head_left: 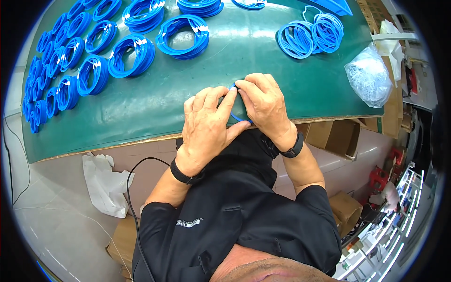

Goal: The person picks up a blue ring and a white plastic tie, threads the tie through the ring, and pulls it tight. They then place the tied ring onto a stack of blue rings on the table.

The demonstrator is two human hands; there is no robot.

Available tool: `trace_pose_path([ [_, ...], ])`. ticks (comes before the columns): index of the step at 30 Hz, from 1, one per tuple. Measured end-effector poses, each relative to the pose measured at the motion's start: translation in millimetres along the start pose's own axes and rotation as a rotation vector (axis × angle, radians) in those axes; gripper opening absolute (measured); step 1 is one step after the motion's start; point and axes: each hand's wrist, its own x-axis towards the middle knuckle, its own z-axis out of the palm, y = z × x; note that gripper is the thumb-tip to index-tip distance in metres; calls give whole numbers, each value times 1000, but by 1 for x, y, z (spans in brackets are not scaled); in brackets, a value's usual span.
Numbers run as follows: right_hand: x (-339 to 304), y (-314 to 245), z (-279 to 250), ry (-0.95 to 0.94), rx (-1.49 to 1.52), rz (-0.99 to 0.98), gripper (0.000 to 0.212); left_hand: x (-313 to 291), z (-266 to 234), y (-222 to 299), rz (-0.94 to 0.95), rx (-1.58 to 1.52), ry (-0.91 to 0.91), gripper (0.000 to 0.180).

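Observation:
A thin blue cable [238, 118] shows between my hands at the near edge of the green table, most of it hidden by my fingers. My left hand [206, 120] is closed on it, thumb and fingers bent toward the right hand. My right hand [264, 104] pinches the same cable near its top, fingertips close to those of the left. Beyond the right hand lie two loose, lighter blue coils [296, 39] side by side. On the left and far side sit many tied, shiny blue cable coils, the nearest large one [183, 36] straight ahead.
The green tabletop [164, 98] ends just in front of my body. A clear plastic bag [369, 77] of small pieces rests at its right edge, a blue bin [334, 5] farther back. Below stand open cardboard boxes [334, 137]; a black cord [129, 188] hangs at my left.

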Motion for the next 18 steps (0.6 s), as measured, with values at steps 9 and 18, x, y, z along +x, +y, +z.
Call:
trace_pose_path([
  [9,-2,1,-1,19,4,-14,30,0,1,0,-11,2,-6,83],
  [18,-2,1,-1,22,4,-16,31,0,0,0,10,18,-19,82],
])
